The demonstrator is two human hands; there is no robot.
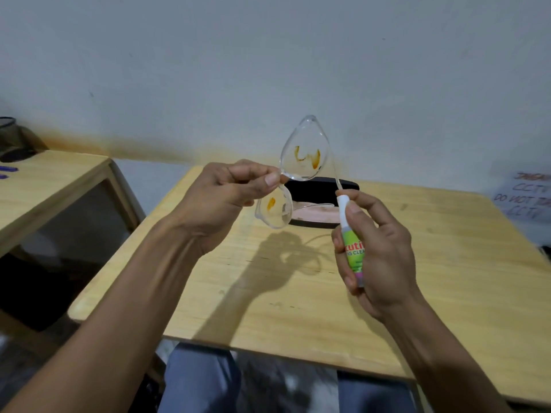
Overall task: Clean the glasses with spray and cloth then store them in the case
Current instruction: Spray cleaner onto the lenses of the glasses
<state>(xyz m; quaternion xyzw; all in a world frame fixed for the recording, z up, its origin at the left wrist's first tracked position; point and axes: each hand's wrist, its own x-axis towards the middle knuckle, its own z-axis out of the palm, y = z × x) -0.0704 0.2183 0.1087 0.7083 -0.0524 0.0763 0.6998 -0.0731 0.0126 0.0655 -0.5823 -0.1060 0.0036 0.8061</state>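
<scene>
Glasses [301,162] up over the table [268,293], pinched at the middle by left hand [226,201] | right hand [375,251] wrapped round spray bottle [353,248] | case [319,204] open behind, maybe cloth inside | risk: thin pinch slips, glasses drop

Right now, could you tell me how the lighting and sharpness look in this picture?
Head view: light from above casts a dark shadow of the left hand and glasses onto the table; wide-angle distortion bows the table edges; the paper sign at right is blurred; the spray bottle label reads fairly sharp.
</scene>
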